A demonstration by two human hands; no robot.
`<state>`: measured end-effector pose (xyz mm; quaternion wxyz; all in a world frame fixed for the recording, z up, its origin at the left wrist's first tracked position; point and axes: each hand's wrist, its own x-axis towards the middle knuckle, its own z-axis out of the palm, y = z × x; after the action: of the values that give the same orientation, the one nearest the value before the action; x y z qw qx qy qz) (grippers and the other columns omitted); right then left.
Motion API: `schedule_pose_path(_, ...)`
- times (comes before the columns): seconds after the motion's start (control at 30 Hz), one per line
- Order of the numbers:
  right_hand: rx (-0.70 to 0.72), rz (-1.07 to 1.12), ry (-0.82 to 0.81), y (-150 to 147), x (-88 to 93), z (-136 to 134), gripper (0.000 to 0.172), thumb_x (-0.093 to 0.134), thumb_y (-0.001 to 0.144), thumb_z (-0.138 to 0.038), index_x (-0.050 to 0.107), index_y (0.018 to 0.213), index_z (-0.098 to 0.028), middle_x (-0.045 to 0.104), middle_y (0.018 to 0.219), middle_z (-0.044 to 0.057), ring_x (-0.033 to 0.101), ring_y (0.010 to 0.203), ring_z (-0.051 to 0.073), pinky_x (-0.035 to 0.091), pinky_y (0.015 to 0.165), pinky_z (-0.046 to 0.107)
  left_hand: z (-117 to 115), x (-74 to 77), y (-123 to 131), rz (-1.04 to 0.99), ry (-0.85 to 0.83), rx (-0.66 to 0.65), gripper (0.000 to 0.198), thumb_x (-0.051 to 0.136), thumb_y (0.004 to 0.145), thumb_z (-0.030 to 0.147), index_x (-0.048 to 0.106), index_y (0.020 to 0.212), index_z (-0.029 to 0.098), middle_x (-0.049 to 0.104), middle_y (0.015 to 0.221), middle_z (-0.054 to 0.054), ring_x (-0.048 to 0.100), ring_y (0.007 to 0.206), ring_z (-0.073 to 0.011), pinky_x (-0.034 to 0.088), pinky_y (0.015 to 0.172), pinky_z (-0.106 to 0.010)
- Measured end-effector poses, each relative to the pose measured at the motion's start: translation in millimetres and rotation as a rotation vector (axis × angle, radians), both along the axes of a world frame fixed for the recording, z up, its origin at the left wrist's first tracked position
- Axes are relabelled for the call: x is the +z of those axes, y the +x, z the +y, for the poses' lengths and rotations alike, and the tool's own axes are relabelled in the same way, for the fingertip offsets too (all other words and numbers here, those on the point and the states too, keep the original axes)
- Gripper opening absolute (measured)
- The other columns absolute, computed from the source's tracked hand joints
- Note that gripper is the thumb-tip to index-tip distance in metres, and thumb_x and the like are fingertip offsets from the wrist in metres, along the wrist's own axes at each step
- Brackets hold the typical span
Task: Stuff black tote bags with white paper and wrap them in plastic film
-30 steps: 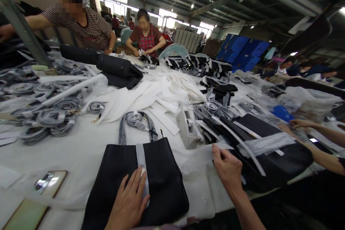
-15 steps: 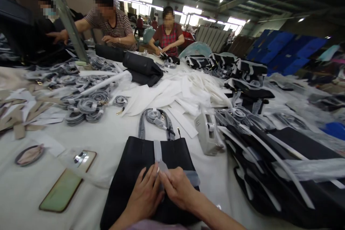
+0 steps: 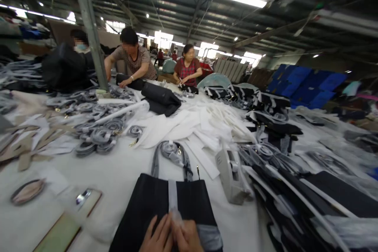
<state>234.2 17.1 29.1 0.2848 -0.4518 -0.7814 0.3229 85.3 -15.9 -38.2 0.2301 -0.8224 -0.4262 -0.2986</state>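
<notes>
A black tote bag lies flat before me, cut off by the lower frame edge. A pale, translucent strip runs down its middle from the top edge. My left hand rests on the bag with its fingers stretched and spread, fingertips touching the strip. Beside it, my right hand is closed, pinching the strip's lower part between thumb and fingers. Grey-wrapped handles extend above the bag, with a coiled, wrapped strap between them. A greyish wrapped band shows at the bag's right side.
A tape dispenser stands right of the bag, near stacked black bag pieces. White sheets are heaped beyond. Left are a phone, coiled straps and a round dark-rimmed item. Co-workers stand across the table.
My view has tilted upward, so the bag and hands sit lower in the picture. Both hands stay at the strip. The striped-shirt co-worker's arms have shifted, and another co-worker's head has turned.
</notes>
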Motion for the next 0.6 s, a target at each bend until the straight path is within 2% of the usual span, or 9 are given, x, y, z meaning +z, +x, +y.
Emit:
schedule_pose_path(0.07,-0.041,0.040,-0.057,-5,-3.3,-7,0.060,0.026,0.099,-0.052,0.053,0.056,-0.018,0.047,0.051,-0.002,0.045,0.048,0.010,0.033,0.047,0.023,-15,18.1,-8,-0.019,-0.090,-0.010,0.038,0.046,0.091,0.038,0.062,0.121,0.022,0.065,0.124,-0.003,0.052,0.117,-0.0218,0.019,0.114,-0.041)
schedule_pose_path(0.13,-0.076,0.057,-0.076,-7,-2.7,-8,0.059,0.028,0.097,-0.053,0.049,0.053,-0.019,0.045,0.050,-0.002,0.043,0.048,0.010,0.031,0.049,0.024,-22,33.5,-14,-0.036,-0.142,-0.031,0.036,0.045,0.093,0.037,0.062,0.120,0.022,0.064,0.125,-0.001,0.052,0.115,-0.0201,0.015,0.114,-0.040)
schedule_pose_path(0.23,-0.067,0.056,-0.090,-6,2.0,-3,0.058,0.029,0.097,-0.053,0.045,0.053,-0.019,0.041,0.049,-0.003,0.041,0.047,0.010,0.030,0.050,0.024,-24,46.5,-18,-0.031,-0.176,-0.074,0.035,0.045,0.094,0.037,0.062,0.120,0.020,0.064,0.125,0.000,0.051,0.114,-0.0189,0.013,0.114,-0.038)
schedule_pose_path(0.33,-0.043,0.013,-0.061,-5,3.6,-1,0.056,0.027,0.099,-0.049,0.044,0.055,-0.019,0.042,0.050,-0.003,0.042,0.047,0.010,0.030,0.049,0.023,-25,49.5,-20,-0.034,-0.225,-0.092,0.036,0.047,0.094,0.036,0.059,0.123,0.019,0.061,0.129,-0.001,0.049,0.117,-0.0196,0.012,0.114,-0.039)
schedule_pose_path(0.43,-0.003,-0.100,0.050,-5,-0.8,-4,0.056,0.022,0.101,-0.044,0.048,0.058,-0.019,0.048,0.052,-0.002,0.045,0.047,0.010,0.031,0.050,0.023,-27,47.7,-20,-0.051,-0.328,-0.108,0.039,0.049,0.093,0.033,0.054,0.129,0.019,0.059,0.132,-0.002,0.048,0.120,-0.0197,0.011,0.114,-0.040)
schedule_pose_path(0.6,0.083,-0.243,0.173,-11,-12.5,-9,0.056,0.018,0.102,-0.039,0.054,0.065,-0.018,0.057,0.058,0.002,0.050,0.054,0.012,0.029,0.056,0.026,-30,44.6,-22,-0.210,-0.511,-0.171,0.044,0.049,0.090,0.020,0.049,0.134,0.019,0.063,0.124,-0.006,0.050,0.122,-0.0208,0.027,0.111,-0.041)
